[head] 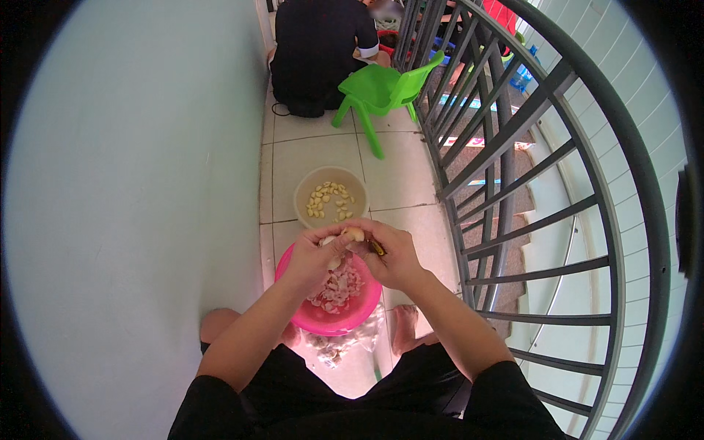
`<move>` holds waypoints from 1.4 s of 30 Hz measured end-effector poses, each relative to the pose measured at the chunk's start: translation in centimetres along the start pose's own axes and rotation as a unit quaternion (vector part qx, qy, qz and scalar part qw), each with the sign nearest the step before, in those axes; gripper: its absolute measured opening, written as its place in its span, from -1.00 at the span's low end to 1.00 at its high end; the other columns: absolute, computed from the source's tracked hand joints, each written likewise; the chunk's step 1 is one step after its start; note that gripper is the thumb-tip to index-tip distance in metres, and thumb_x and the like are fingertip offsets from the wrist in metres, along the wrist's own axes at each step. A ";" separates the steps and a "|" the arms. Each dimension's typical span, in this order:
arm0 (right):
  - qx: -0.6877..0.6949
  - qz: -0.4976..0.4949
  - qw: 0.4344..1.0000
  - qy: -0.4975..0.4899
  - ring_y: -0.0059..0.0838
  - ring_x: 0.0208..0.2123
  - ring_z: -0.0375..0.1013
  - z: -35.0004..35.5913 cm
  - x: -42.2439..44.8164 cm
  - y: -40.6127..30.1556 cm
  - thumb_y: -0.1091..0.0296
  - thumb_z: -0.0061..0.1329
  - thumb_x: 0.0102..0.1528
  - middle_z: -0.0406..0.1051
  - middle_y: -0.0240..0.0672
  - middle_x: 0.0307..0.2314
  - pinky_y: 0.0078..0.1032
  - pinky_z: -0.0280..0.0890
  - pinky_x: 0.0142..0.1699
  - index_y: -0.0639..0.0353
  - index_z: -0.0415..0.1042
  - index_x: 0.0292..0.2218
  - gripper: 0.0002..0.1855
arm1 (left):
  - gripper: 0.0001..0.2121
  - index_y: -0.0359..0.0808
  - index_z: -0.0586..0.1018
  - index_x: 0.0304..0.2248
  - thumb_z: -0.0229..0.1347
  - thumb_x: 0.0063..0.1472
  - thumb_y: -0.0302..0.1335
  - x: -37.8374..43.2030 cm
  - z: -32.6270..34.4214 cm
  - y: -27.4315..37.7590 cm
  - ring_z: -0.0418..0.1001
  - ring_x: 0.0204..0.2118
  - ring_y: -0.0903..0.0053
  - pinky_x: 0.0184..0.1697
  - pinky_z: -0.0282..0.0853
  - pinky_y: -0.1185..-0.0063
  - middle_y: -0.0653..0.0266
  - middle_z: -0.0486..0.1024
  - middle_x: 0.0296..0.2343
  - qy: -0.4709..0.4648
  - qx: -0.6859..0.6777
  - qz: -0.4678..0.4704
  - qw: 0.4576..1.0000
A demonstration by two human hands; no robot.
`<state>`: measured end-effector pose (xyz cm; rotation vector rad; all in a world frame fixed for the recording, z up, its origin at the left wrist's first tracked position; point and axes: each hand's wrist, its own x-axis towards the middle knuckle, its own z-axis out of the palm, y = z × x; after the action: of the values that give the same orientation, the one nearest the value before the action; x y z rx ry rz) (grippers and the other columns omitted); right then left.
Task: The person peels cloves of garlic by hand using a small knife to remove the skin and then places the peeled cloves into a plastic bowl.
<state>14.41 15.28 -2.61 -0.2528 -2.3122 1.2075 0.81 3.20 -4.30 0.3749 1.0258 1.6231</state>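
Over the pink plastic basin (336, 325), my left hand (314, 258) grips pieces of garlic (354, 234) between thumb and fingers. My right hand (395, 254) meets it at the fingertips, closed around a small tool with a black-and-yellow handle (378, 247); its working end is hidden by my fingers. Pinkish-white garlic skins (340, 289) lie in the basin under both hands. Just beyond my fingers, a beige bowl (300, 202) on the tiled floor holds several pale peeled garlic cloves (316, 204).
A clear plastic bag (367, 333) with garlic bulbs lies between my feet, partly behind the basin. A wall (148, 192) runs along the left. Grey metal stair railing (528, 275) curves along the right. Ahead are a green plastic chair (377, 88) and a crouching person (319, 52) in black.
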 end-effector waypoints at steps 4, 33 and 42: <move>0.045 0.042 0.997 0.052 -0.25 -0.40 0.54 1.0 0.1 -0.7 0.36 -0.09 0.16 0.49 -0.16 -0.41 -0.45 0.39 -0.27 0.18 0.38 -0.09 -0.72 | -0.84 -0.41 0.59 -0.24 0.14 0.17 -0.55 -0.3 0.0 0.1 0.41 -0.58 0.72 -0.58 0.28 0.76 0.31 0.54 -0.47 0.015 0.055 0.073 0.996; 0.003 0.031 0.986 0.161 -0.24 -0.44 0.53 1.1 0.2 -0.5 0.49 0.02 0.04 0.50 -0.17 -0.47 -0.45 0.39 -0.31 0.18 0.50 -0.36 -0.92 | -0.77 -0.42 0.55 -0.20 0.19 0.13 -0.56 -0.8 0.8 0.4 0.52 -0.46 0.66 -0.53 0.41 0.73 0.25 0.57 -0.41 0.090 0.030 0.055 0.994; -0.072 -0.043 0.995 0.050 -0.05 -0.28 0.45 0.9 -0.9 0.6 0.65 0.04 -0.20 0.40 -0.13 -0.31 -0.33 0.38 -0.25 0.17 0.33 -0.16 -0.51 | -0.80 -0.44 0.57 -0.25 0.20 0.13 -0.55 -1.0 0.6 -0.2 0.46 -0.56 0.66 -0.50 0.37 0.70 0.21 0.57 -0.46 0.105 0.036 0.065 0.992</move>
<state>14.64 14.64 -3.79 -0.2564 -2.3004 0.9649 1.67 2.54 -3.87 0.3286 1.2425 1.7736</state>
